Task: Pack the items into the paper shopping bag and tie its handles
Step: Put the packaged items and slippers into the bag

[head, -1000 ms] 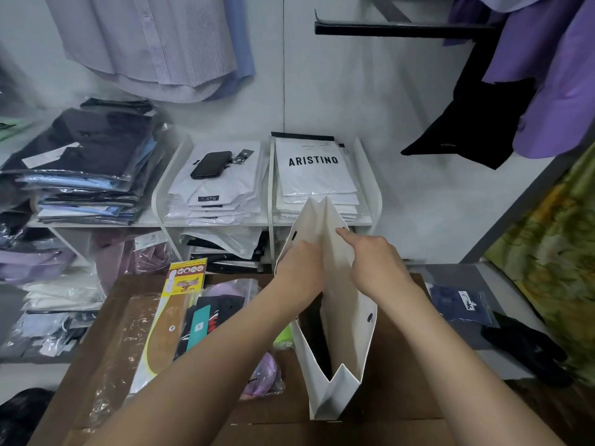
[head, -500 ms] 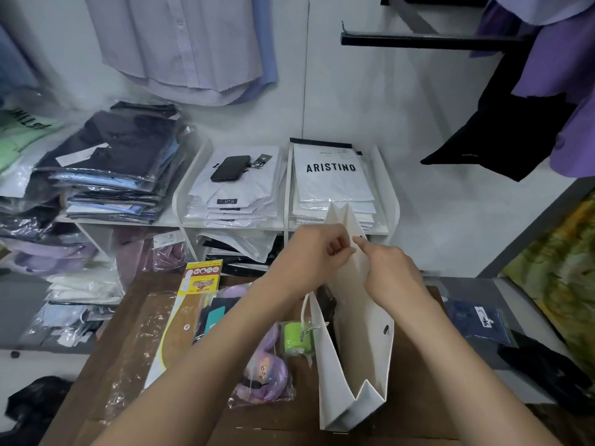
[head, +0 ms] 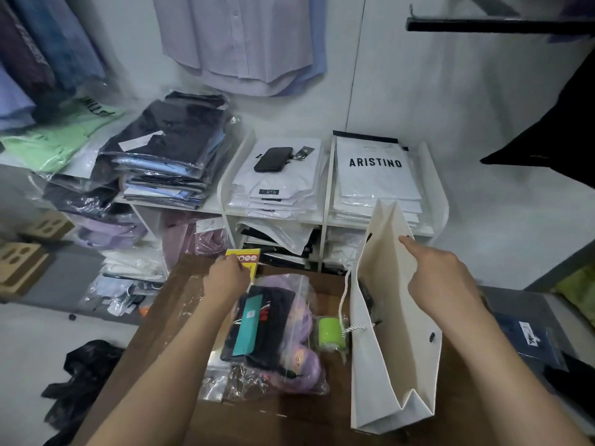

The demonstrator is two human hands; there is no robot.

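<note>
Head view: brown table (head: 180, 304) up front, white paper bag (head: 380, 375) standing upright on its right side, mouth spread. Right hand (head: 441, 278) has the bag's top edge, fingers curled over the near wall to keep it open. Just left of the bag sits a pile of plastic-wrapped stuff (head: 273, 333), then a lime green roll (head: 330, 333) almost touching the bag. Left hand (head: 227, 278) is closed on the yellow card pack (head: 246, 262) at its top end. That pack looks light, flat, fairly stiff, so grab an edge. Plastic is probably slippery, bag creases easily.
</note>
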